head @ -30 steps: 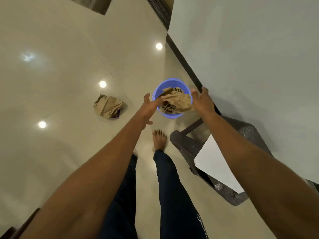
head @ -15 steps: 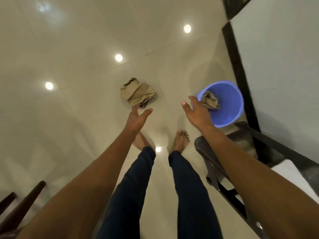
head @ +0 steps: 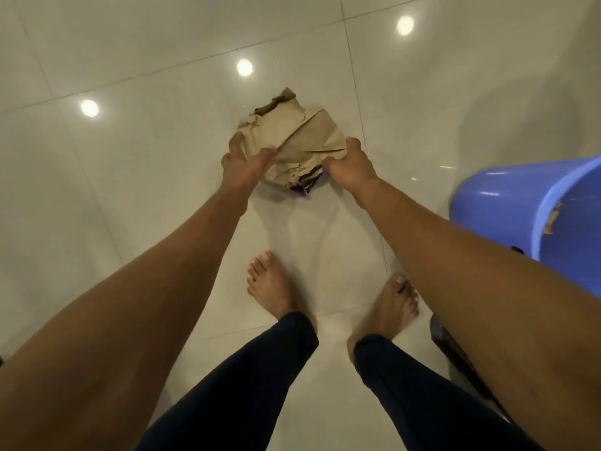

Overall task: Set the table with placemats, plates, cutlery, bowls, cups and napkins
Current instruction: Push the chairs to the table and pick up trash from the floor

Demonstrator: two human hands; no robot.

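Head camera looks straight down at a glossy pale tiled floor (head: 130, 190) with three ceiling-light reflections on it. I see both bare arms reaching down to a crumpled brown paper bag (head: 294, 138) lying on the tiles ahead of the person's bare feet. Left hand (head: 242, 161) is at the bag's left edge, fingers spread and curled over the paper, touching it. Right hand (head: 349, 164) is at the bag's right edge, fingers hooked on the crease; whether either hand has truly clamped the paper or only rests on it, I cannot tell. A bit of purple (head: 302, 190) shows under the bag's near corner. Blue plastic bucket (head: 507, 206) stands at far right, well apart from the bag, a scrap of brown paper (head: 553, 218) at its rim. Dark chair frame (head: 455, 346) shows beneath the right forearm. Dark trousers cover both legs. No tableware in this view; the bag is the only thing being handled.
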